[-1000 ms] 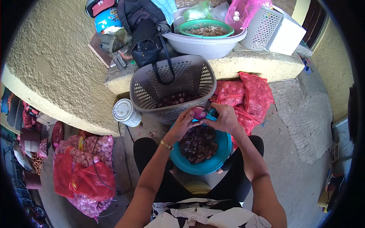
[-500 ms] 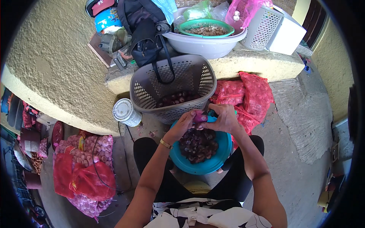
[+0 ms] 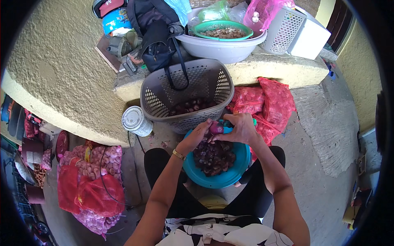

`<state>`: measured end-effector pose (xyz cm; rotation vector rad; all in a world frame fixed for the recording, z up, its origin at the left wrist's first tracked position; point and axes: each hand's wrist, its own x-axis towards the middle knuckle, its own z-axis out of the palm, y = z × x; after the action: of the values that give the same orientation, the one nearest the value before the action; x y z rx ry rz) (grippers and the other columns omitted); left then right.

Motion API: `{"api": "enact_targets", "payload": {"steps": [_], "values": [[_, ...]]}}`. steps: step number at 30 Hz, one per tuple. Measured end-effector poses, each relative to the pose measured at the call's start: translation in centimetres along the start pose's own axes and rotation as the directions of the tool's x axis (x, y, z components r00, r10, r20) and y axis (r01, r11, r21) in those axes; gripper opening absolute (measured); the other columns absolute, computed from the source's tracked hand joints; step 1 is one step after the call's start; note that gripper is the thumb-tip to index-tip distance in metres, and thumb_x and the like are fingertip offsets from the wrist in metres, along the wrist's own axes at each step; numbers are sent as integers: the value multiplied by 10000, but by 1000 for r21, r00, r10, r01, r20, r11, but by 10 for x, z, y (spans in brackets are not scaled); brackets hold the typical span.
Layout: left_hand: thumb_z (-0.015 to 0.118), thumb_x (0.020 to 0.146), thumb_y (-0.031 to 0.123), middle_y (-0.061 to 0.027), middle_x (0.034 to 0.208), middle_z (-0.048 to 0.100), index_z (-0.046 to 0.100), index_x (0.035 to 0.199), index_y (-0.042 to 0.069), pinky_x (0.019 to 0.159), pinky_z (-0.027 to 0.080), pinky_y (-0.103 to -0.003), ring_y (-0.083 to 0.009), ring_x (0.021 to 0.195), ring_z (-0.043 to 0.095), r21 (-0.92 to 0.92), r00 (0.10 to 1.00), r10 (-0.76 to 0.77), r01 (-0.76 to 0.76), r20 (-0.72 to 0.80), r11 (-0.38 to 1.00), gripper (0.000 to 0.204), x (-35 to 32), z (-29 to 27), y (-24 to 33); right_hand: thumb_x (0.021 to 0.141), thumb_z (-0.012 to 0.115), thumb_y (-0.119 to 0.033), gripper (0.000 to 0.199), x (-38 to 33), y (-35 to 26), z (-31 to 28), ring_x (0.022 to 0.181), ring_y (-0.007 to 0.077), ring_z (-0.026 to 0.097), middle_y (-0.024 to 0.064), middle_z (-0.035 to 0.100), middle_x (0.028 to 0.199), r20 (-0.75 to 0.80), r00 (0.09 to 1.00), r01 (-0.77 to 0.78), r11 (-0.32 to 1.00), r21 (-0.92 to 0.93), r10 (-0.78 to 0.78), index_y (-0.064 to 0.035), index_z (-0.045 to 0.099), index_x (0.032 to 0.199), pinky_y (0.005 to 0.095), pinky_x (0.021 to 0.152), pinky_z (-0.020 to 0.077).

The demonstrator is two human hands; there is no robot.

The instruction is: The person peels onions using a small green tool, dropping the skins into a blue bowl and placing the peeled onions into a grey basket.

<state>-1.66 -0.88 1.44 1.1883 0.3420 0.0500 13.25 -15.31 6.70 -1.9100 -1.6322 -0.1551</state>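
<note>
**Peeling a small purple onion over the blue bowl**

We see both hands meet just above the blue bowl [image 3: 230, 174]. The left hand [image 3: 200, 135] and the right hand [image 3: 242, 129] hold one small purple onion [image 3: 216, 128] between them. The fingers of both hands are closed around it. Something teal sticks out by the right hand; we cannot tell what it is.

We think the skin is coming off this onion right now. The next move, we judge, calls for a steady pinch, so the slippery onion does not pop out, and for care to put it with the right lot.

The blue bowl rests on the lap and holds a dark heap of small onions or skins. The grey basket [image 3: 184, 86] stands just behind it with a few dark onions at the bottom. Up on the ledge, a big white basin [image 3: 221, 47] holds a green sieve [image 3: 223, 28] with pale bits. Red net bags [image 3: 266, 100] lie beside the basket.
</note>
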Motion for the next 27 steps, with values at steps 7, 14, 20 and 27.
{"api": "enact_targets", "payload": {"steps": [7,14,20,27], "values": [[378,1032,467,-2,957,605,570,1222,38,746,475,-233,-62,804,553,1,998,48,-48,-35,999,506,0,1,-2,575,809,-638,612,1,-5,-3,541,334,610,122,567,547,40,997,-67,998,21,66,-76,576,640,419,509,462],[359,1046,404,-37,1117,598,527,1265,45,896,478,-290,-110,1013,573,-151,983,155,-140,96,979,452,7,-10,-15,569,844,-570,565,-2,1,3,505,298,599,101,552,534,-12,999,-46,999,1,46,-76,643,757,386,493,450],[395,1044,355,-54,1218,582,507,1293,56,954,473,-330,-144,1128,569,-339,963,244,-195,110,920,405,6,-2,-16,619,846,-492,496,-3,4,5,516,313,600,113,545,540,-54,998,-29,999,43,32,-70,639,778,391,494,450],[484,1020,259,-63,1324,540,466,1362,83,1019,448,-376,-188,1211,534,-441,952,307,-268,17,857,385,4,5,-19,672,818,-425,421,-3,3,4,598,345,636,145,612,610,-17,993,-115,989,91,117,-62,676,832,419,548,497]]}}
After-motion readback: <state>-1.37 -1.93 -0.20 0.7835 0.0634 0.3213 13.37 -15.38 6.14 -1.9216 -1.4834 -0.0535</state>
